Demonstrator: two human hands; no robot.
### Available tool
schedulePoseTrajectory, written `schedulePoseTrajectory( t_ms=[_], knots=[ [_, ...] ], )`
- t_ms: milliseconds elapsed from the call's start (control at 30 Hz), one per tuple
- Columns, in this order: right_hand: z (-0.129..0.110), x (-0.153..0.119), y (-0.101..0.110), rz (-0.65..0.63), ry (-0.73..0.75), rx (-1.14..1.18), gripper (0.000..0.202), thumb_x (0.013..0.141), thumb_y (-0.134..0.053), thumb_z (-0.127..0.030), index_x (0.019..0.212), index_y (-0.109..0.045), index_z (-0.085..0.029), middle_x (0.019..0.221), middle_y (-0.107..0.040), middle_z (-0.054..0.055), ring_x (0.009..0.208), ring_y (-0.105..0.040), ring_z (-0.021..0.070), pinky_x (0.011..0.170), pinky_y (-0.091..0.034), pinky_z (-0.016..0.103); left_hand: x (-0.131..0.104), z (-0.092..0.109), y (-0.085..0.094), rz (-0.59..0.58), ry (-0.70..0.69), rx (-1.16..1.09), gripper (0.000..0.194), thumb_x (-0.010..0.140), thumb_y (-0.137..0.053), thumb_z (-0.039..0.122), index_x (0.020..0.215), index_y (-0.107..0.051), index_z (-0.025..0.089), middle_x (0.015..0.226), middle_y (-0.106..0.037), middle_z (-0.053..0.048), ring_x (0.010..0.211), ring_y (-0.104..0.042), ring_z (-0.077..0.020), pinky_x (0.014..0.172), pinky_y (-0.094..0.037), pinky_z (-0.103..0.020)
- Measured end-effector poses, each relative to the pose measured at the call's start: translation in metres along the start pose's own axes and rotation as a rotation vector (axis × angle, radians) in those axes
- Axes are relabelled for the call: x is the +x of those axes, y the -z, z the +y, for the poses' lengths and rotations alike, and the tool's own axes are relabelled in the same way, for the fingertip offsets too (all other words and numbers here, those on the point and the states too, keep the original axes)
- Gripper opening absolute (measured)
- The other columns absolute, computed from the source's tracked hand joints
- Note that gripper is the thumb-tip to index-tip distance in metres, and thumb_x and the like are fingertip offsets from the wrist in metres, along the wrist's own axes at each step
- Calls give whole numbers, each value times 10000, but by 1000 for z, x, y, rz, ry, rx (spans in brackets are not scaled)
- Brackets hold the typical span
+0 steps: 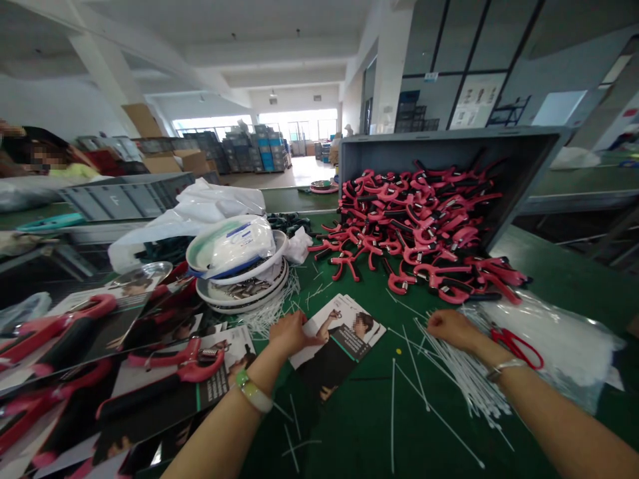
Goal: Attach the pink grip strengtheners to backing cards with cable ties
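Observation:
My left hand point(291, 334) grips the left edge of a small stack of printed cards point(344, 332), its thumb lying over the top one. The cards rest on the green tabletop and show a photo above a dark text panel. To the right, my right hand point(453, 329) has its fingers pinched together at the upper end of a pile of white cable ties point(469, 379). Several loose ties lie between the two hands. Left of my left arm, red pliers with black grips point(184, 372) lie on similar cards, stacked in layers.
A tipped grey crate point(524, 173) spills red pliers point(414, 219) onto the table. Stacked round trays point(242, 299) hold small metal parts and a plastic bag. Red-handled scissors point(519, 346) lie by a clear bag point(564, 339). Another person point(54, 156) is at the far left.

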State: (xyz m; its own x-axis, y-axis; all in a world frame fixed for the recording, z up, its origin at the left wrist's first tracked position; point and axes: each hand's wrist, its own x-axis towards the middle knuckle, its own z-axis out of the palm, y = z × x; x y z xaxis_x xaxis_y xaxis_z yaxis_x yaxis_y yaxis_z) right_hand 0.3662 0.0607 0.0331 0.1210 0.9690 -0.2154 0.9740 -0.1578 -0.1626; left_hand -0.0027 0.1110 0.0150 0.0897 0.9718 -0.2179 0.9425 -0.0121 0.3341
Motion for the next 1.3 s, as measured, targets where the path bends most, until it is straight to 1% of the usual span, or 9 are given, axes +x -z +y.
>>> schedulePoseTrajectory(
  t_ms=[200,400,600,733,1000,1067,1133,1200,1300],
  knots=[
    [-7,-5,-2,24,10,-47,183,757,-525,-287,743,-658,-162,827,-694,98,808,-630,221,645,-410,272,4,-2,-3,-71,26,-277,566,423,-720,672,690,-557,201,683,-622,-35,663,-596,-235,559,-379,-291],
    [-23,3,-2,53,-8,-97,140,663,-572,-176,732,-678,-118,860,-682,163,831,-637,274,656,-401,302,-11,4,1,16,-72,-613,371,650,-652,505,590,-466,190,545,-480,41,552,-494,-122,510,-321,-230],
    [4,-2,11,96,-31,10,192,716,-523,-279,668,-685,-189,731,-690,60,709,-624,199,579,-371,260,-40,17,-21,-52,-5,-1030,444,687,-559,615,797,-477,193,604,-573,20,512,-548,-132,477,-385,-229],
    [22,-5,16,169,-37,100,213,703,-515,-323,654,-691,-213,648,-674,24,656,-605,184,570,-366,256,-47,28,-44,-114,84,-1422,551,556,-758,447,959,-504,171,700,-659,-24,551,-597,-152,522,-430,-245],
    [30,-12,29,345,-104,370,202,648,-568,-357,664,-683,-191,585,-652,24,565,-588,190,537,-401,287,-59,38,-47,-120,75,-1617,674,502,-839,259,1083,-513,154,854,-698,-66,658,-648,-186,618,-484,-280],
    [20,-21,38,492,-145,480,224,670,-586,-391,716,-656,-183,553,-623,29,512,-550,173,509,-399,293,-60,40,-47,-166,86,-1675,611,510,-843,260,1034,-555,137,857,-703,-77,662,-653,-189,639,-488,-285],
    [0,-33,46,753,-143,692,218,713,-591,-416,750,-604,-201,554,-599,20,483,-514,147,479,-388,279,-59,44,-48,-183,128,-1763,545,551,-826,303,1002,-572,131,809,-705,-72,632,-652,-192,628,-489,-295],
    [-29,-44,47,952,-41,997,206,753,-592,-420,753,-537,-222,616,-609,10,485,-520,121,444,-381,243,-56,48,-50,-182,153,-1859,555,587,-808,319,1050,-554,150,784,-704,-58,618,-650,-196,614,-493,-308],
    [-78,-55,30,729,114,1268,286,755,-615,-463,765,-472,-215,720,-642,14,555,-616,141,406,-433,213,-52,54,-51,-200,138,-1968,596,632,-783,284,1147,-498,188,812,-705,-45,637,-651,-191,627,-502,-320]
  ],
)
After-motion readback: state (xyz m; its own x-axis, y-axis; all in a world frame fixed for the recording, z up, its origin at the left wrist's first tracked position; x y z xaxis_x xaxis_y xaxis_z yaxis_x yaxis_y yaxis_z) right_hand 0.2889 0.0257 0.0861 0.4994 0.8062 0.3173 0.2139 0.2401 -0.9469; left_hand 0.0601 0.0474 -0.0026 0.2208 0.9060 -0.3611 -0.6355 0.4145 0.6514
